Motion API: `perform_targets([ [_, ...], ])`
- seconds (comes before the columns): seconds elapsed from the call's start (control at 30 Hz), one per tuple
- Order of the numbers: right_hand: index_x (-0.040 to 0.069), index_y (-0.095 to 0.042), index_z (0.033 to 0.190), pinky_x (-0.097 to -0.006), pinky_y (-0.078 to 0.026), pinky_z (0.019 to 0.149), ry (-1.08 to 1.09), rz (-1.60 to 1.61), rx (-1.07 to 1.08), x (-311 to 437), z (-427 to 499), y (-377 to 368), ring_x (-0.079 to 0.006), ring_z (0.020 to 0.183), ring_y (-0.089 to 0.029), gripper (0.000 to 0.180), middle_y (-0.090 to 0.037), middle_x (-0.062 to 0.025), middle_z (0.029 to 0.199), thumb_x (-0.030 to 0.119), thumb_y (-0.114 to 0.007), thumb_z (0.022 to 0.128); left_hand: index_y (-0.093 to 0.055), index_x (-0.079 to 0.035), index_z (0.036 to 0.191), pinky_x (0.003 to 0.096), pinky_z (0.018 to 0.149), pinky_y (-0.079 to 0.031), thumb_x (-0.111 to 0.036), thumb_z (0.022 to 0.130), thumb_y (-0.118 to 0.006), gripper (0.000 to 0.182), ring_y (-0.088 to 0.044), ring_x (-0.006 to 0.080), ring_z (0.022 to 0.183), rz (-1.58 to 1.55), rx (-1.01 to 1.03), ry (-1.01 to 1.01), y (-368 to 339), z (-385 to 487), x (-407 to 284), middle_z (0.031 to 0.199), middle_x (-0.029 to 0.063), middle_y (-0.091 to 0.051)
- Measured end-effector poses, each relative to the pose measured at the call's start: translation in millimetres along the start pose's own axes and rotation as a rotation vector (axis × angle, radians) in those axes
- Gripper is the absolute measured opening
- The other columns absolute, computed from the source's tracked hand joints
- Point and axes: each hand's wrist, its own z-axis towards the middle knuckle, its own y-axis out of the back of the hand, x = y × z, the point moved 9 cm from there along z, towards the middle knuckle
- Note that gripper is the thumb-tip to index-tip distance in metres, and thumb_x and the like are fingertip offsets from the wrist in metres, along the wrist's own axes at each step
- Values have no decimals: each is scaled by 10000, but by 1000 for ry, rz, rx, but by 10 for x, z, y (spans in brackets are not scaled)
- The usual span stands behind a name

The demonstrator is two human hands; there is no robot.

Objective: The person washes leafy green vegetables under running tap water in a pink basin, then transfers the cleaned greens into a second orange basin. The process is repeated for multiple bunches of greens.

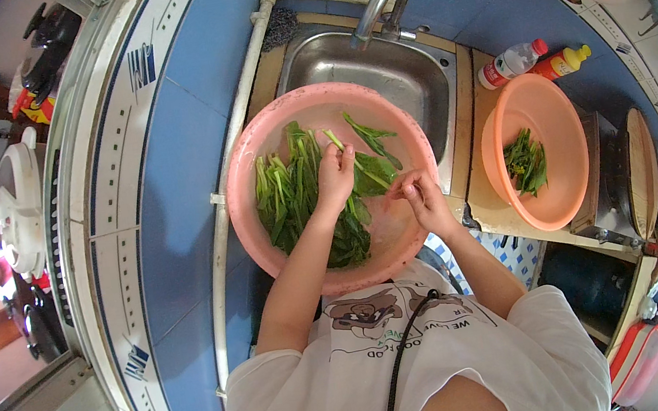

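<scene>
A large pink plastic basin (252,241) rests partly over the front of the steel sink, with leafy green vegetables (297,203) heaped in its left and middle parts. My left hand (337,173) pinches a pale green vegetable stalk (372,172) between thumb and fingers, above the heap. At the lower right end of that stalk is my right hand (419,193), its thumb and fingertips close together near the basin's right side; whether they grip the stalk is not clear. A loose leafy sprig (373,136) lies beyond the hands.
A stainless steel sink (432,90) with a curved faucet (382,2) stands behind the basin. At right, an orange plastic basin (561,173) holds some greens (526,162), beside a red-capped plastic bottle (508,65) and a yellow-capped bottle (561,64). A white pipe (221,220) runs along the left wall.
</scene>
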Motion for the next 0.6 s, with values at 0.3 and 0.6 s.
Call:
perform_targets([
  [0.3, -19, -522, 911, -220, -408, 541, -279, -220, -98, -340, 221, -25, -85, 604, -492, 229, -530, -40, 655, 169, -555, 784, -402, -30, 973, 212, 579, -377, -58, 749, -586, 291, -479, 88, 674, -245, 117, 84, -106, -69, -47, 752, 19, -505],
  [0.6, -8, -599, 812, -283, -370, 449, -120, -568, -196, -99, 317, -142, -178, 453, -462, 169, -521, -113, 576, 139, -592, 729, -371, -13, 981, 248, 655, -402, -26, 738, -585, 324, -495, 124, 784, -255, 145, 78, -147, -80, 17, 849, 72, -502],
])
